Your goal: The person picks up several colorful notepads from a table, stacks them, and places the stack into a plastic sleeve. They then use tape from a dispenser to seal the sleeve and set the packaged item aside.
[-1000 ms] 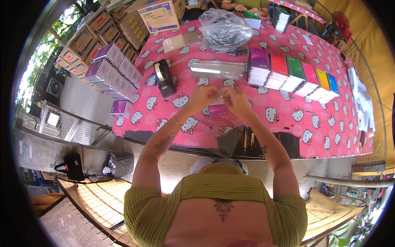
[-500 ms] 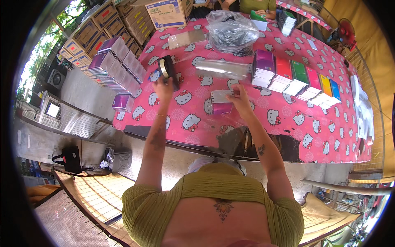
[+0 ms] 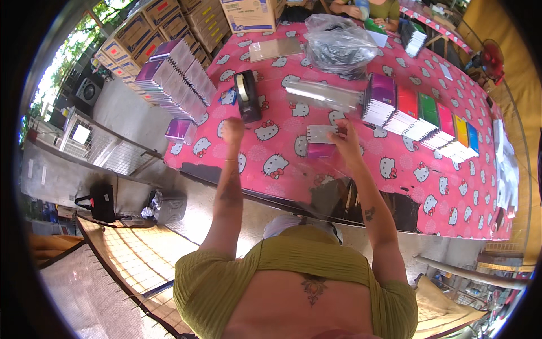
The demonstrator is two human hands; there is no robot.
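Observation:
My right hand (image 3: 346, 135) pinches the right edge of a small spiral notebook (image 3: 320, 134), which lies on the table with its black rings to the left. A purple cover (image 3: 320, 150) shows at its near side, under what looks like clear plastic. My left hand (image 3: 232, 131) is closed, just on the near side of a black tape dispenser (image 3: 248, 104) that carries a roll of tape (image 3: 241, 87). Whatever its fingers grip is too small to make out. Beyond the notebook lies a clear plastic roll (image 3: 322, 95).
Purple notebooks stand in a tall stack (image 3: 175, 85) at the left edge, with a smaller pile (image 3: 179, 130) nearer. Coloured notebooks line up in stacks (image 3: 418, 110) on the right. Farther back are a plastic bag (image 3: 339, 48), cardboard boxes (image 3: 248, 14) and another person (image 3: 384, 10).
My left hand has drawn back from the tape dispenser toward me, its fingers closed. My right hand stays on the notebook. The whole view has shifted slightly.

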